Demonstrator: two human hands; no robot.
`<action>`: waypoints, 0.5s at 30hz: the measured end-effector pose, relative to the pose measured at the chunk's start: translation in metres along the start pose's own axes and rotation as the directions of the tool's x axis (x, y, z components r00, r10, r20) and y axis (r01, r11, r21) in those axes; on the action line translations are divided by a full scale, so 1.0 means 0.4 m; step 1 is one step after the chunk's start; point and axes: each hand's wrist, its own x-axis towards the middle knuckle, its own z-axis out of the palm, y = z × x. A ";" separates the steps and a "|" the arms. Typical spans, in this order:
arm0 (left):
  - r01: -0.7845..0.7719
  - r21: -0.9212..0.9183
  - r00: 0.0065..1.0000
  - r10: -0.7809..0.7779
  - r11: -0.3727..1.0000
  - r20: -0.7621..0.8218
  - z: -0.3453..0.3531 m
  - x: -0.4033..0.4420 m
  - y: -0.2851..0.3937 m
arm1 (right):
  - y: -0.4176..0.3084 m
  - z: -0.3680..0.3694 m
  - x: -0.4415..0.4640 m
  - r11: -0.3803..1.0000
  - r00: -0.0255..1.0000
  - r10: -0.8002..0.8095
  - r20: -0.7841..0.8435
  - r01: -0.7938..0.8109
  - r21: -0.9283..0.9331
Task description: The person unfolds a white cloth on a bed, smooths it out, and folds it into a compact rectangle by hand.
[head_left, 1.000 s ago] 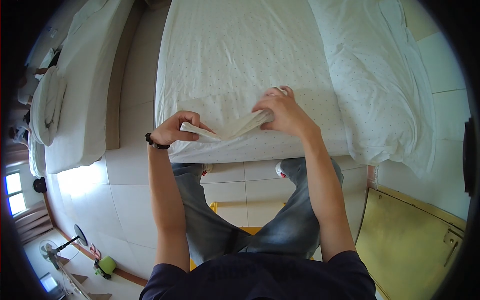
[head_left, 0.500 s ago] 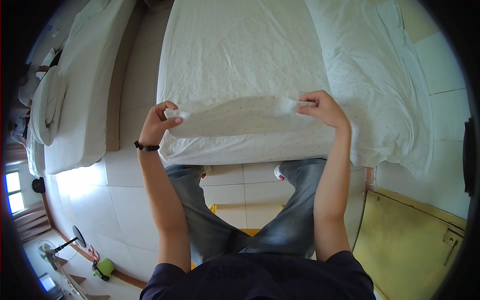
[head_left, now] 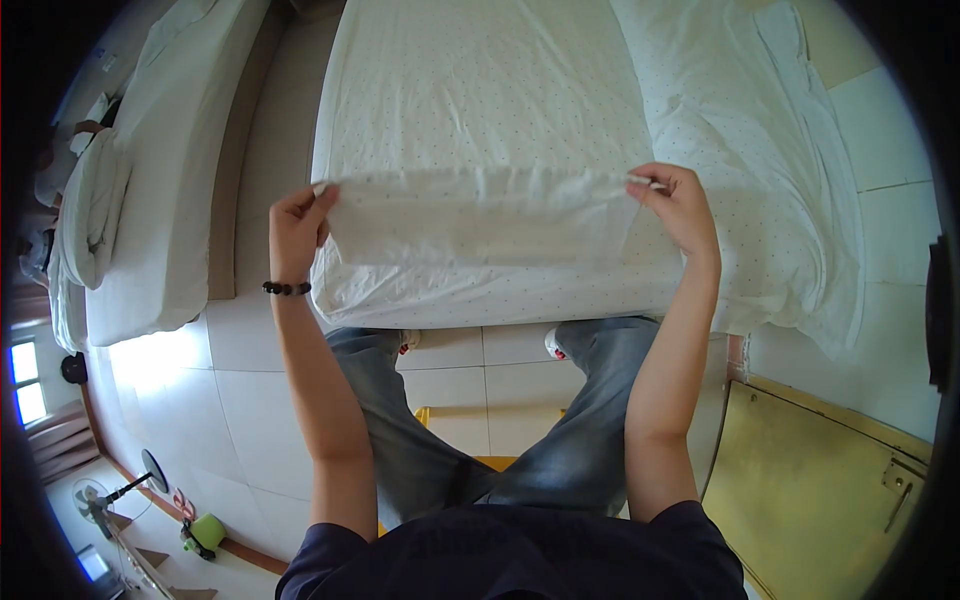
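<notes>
A white dotted cloth point(head_left: 480, 218) is stretched between my two hands above the near end of a bed. My left hand point(head_left: 300, 222) pinches its upper left corner, and a dark bead bracelet circles that wrist. The upper right corner is pinched between the thumb and fingers of my right hand point(head_left: 672, 200). The cloth's lower edge hangs loose. Under it lies the bed's white dotted sheet point(head_left: 480, 90), which has the same small dots. Whether the cloth is a pillowcase or another piece I cannot tell.
A rumpled white quilt point(head_left: 770, 230) lies along the bed's right side. Another white bed point(head_left: 160, 200) stands at the left, with people beyond it. A yellow cabinet point(head_left: 810, 480) is at lower right. Tiled floor point(head_left: 440, 400) shows between my knees; a fan point(head_left: 95, 500) stands lower left.
Both hands have moved apart and slightly forward, away from my body. The cloth, slack and curved before, is now pulled straight along its upper edge.
</notes>
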 end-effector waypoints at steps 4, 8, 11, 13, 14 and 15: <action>-0.265 -0.074 0.945 0.243 0.961 -0.219 0.084 -0.032 0.079 | -0.082 0.051 -0.022 0.991 0.937 -0.099 -0.336 0.124 0.055; -0.620 -0.223 0.773 0.537 0.752 -0.339 0.101 -0.036 0.114 | -0.114 0.053 -0.036 0.877 0.769 -0.412 -0.489 0.480 0.015; -0.445 -0.236 0.895 0.415 0.864 -0.165 0.045 -0.018 0.026 | -0.028 0.025 -0.035 0.948 0.914 -0.276 -0.298 0.310 0.073; -0.380 -0.233 0.925 0.366 0.895 -0.102 0.024 -0.020 -0.033 | 0.029 0.013 -0.033 0.966 0.948 -0.221 -0.231 0.245 0.083; -0.382 -0.139 0.924 0.381 0.914 -0.036 0.015 -0.018 -0.057 | 0.058 0.011 -0.025 0.978 0.968 -0.184 -0.169 0.197 0.066; -0.388 -0.043 0.920 0.390 0.921 0.034 0.008 -0.015 -0.081 | 0.087 0.010 -0.019 0.988 0.984 -0.143 -0.110 0.149 0.046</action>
